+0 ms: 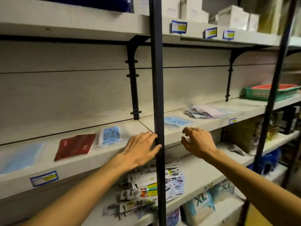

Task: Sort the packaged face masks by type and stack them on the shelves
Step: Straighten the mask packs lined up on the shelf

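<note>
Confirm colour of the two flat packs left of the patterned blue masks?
Dark red packs with small pale lettering, lying on the shelf. Only the head view shows them.

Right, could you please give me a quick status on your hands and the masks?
Left hand open, holding nothing. Right hand loosely curled, holding nothing. Mask packs lying sorted along the shelf. Black post stands between the hands.
</note>
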